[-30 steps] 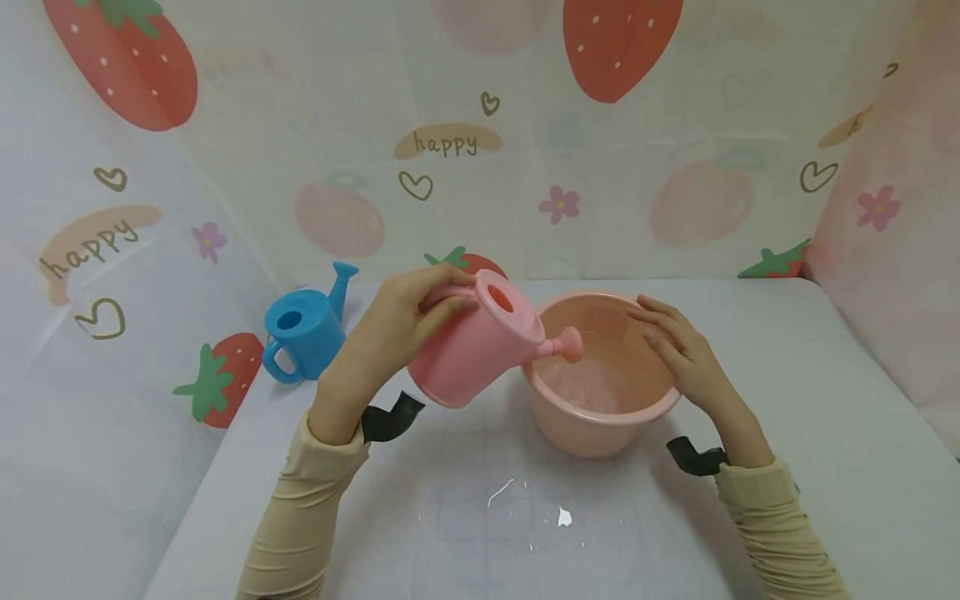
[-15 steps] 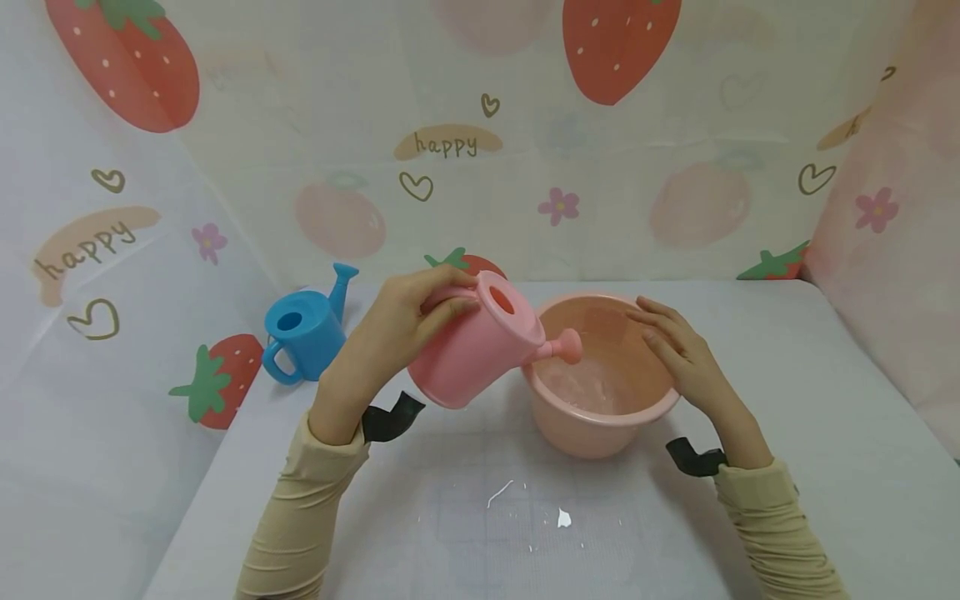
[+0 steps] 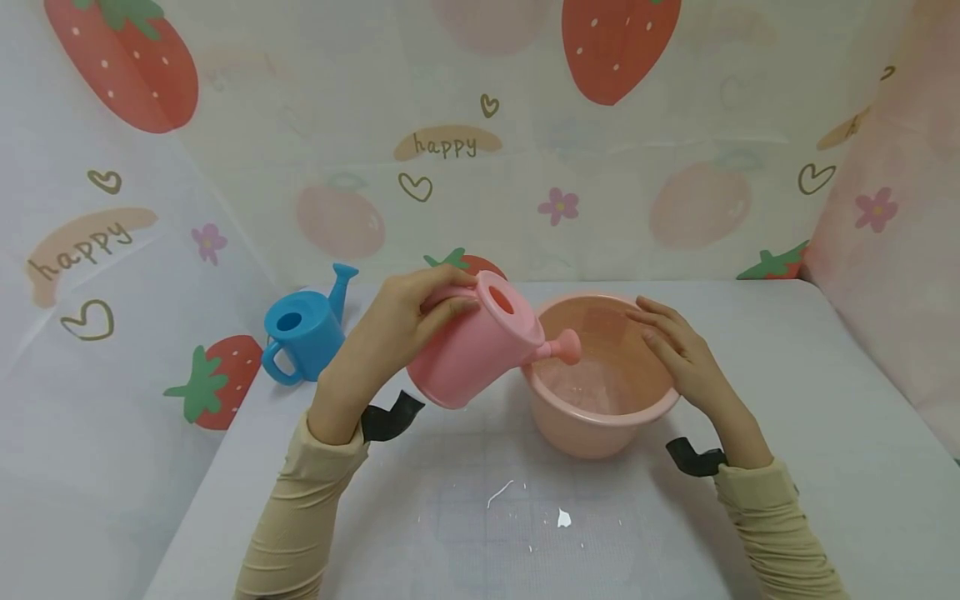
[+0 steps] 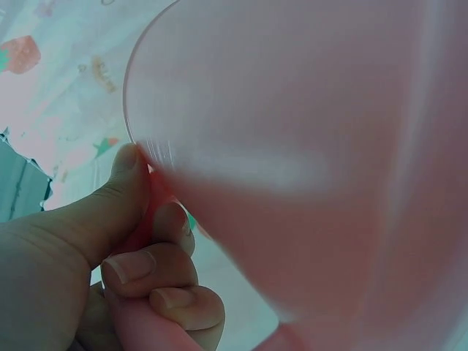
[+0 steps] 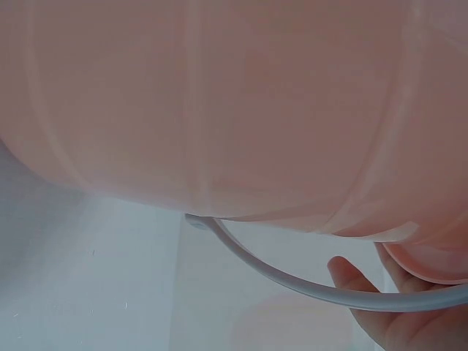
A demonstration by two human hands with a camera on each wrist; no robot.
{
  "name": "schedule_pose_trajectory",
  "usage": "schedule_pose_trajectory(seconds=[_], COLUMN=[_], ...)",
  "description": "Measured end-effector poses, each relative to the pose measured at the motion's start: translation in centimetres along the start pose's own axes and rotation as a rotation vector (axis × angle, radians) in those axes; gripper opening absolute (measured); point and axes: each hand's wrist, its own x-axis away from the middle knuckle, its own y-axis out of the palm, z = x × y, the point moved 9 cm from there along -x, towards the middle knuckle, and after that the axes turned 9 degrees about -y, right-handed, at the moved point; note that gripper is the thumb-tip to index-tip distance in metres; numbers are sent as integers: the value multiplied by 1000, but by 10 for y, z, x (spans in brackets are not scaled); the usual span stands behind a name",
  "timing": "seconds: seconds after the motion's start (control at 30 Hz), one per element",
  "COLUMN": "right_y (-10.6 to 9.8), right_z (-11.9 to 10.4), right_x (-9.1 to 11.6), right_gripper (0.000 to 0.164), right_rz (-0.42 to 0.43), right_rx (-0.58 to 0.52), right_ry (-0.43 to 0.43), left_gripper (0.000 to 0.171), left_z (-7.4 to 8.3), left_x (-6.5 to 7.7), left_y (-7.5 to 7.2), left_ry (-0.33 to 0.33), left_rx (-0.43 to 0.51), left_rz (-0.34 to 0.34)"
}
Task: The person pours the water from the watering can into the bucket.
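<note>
My left hand (image 3: 397, 325) grips the handle of a pink watering can (image 3: 476, 354), thumb at its top edge. In the left wrist view, fingers (image 4: 157, 267) curl round the handle beside the can's body (image 4: 314, 146). The can tilts right, its sprinkler head (image 3: 568, 347) over the left rim of a peach plastic bucket (image 3: 588, 433). At the bucket's right rim rests my right hand (image 3: 686, 358), fingers fairly straight. The right wrist view has the bucket's outer wall (image 5: 219, 110) and the hand (image 5: 409, 322) at its rim, with a grey bail handle (image 5: 307, 284) crossing in front.
A blue watering can (image 3: 303, 333) stands upright at the back left of the white table (image 3: 810, 375). Small wet-looking spots (image 3: 564, 517) shine on the tabletop in front of the bucket. A strawberry-printed sheet (image 3: 480, 183) hangs behind and at both sides.
</note>
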Motion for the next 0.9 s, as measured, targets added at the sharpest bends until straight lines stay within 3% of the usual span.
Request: schedule_pose_trajectory(seconds=[0.9], right_y=[2], right_z=[1], right_x=[0], right_gripper=[35], right_rz=[-1], right_rx=[6], right_ry=[5], left_gripper=[19], left_z=[-2], left_x=[-2], left_y=[1], left_ry=[6], left_rx=[-10], left_rz=[-10])
